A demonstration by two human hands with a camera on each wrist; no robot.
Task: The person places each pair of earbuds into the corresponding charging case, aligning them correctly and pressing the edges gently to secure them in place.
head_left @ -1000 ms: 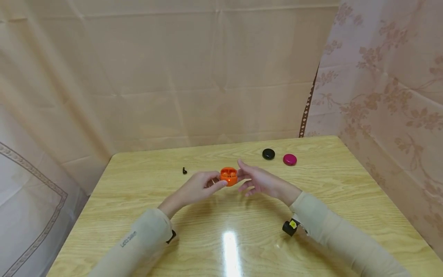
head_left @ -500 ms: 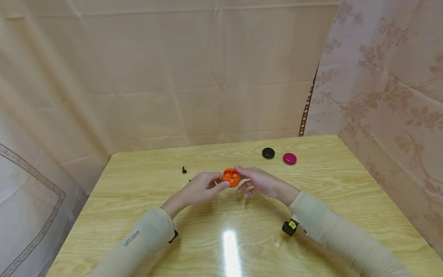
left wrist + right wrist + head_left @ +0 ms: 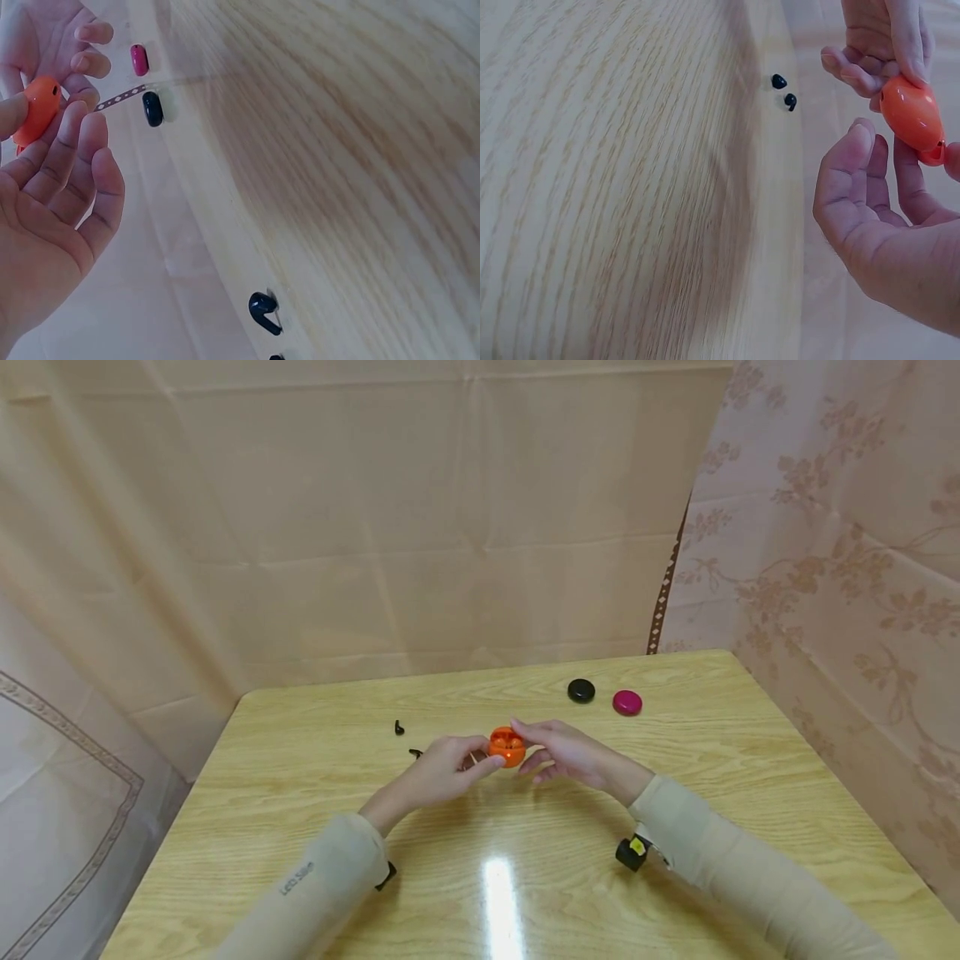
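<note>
An orange earbud case is held above the middle of the table, its lid raised and two hollow slots showing inside. My left hand grips its left side, thumb at the front and fingers behind. From the right, my right hand has its thumb at the lid and its index finger against the case; its other fingers curl loosely below. The right wrist view shows the case's rounded body between both hands. Two black earbuds lie on the table to the left, one farther back, the other partly hidden by my left hand in the head view.
A black round case and a magenta round case, both closed, lie at the back right of the wooden table. Beige curtains hang behind the table, and a floral cloth hangs along its right side.
Both hands stay close together while the orange case shifts slightly right with my left hand. My right thumb has come down onto the lid. The nearer black earbud has come into view.
</note>
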